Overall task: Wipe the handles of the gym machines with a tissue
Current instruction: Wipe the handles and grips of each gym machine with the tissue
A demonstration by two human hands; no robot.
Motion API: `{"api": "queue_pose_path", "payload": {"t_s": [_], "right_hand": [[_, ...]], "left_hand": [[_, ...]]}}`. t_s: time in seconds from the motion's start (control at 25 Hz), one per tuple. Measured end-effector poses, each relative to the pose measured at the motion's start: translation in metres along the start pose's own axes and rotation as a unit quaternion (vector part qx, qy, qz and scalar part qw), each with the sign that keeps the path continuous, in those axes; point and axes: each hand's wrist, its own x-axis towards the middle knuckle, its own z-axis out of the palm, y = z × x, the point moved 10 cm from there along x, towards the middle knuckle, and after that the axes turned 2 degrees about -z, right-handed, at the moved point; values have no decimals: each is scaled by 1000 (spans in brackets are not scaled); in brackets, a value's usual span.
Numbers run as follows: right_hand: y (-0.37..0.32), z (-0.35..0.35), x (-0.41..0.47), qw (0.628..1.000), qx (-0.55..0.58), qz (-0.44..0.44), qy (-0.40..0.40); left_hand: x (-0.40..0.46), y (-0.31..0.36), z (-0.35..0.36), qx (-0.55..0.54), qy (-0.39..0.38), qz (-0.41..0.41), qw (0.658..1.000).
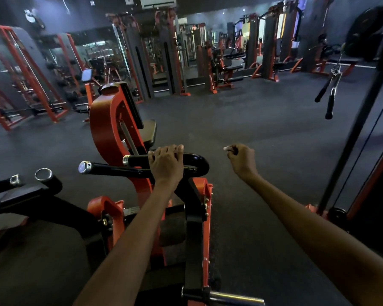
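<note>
Gripping the black curved padded handle [195, 161], which runs left-right, my left hand [166, 164] curls over it; right of it, my right hand [241, 160] pinches a small white tissue [227, 148].

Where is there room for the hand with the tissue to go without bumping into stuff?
Bare floor lies around the right hand with its tissue, between the curved handle and the black post. It is crowded by the left hand, among bars and orange frame.

black curved handle [197, 161], chrome-capped; white tissue [227, 148] crumpled, apart.
</note>
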Motion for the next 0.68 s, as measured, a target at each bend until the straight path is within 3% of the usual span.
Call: {"api": "queue_pose_path", "payload": {"t_s": [0.32, 0.52, 0.68], "right_hand": [[9, -56, 33, 972, -216, -47, -79], [44, -111, 28, 957, -267, -48, -102], [85, -142, 12, 962, -246, -30, -113]], "left_hand": [[-2, 135, 31, 30, -102, 70, 992], [-35, 187, 65, 41, -159, 58, 985], [-75, 214, 103, 47, -199, 51, 978]]}}
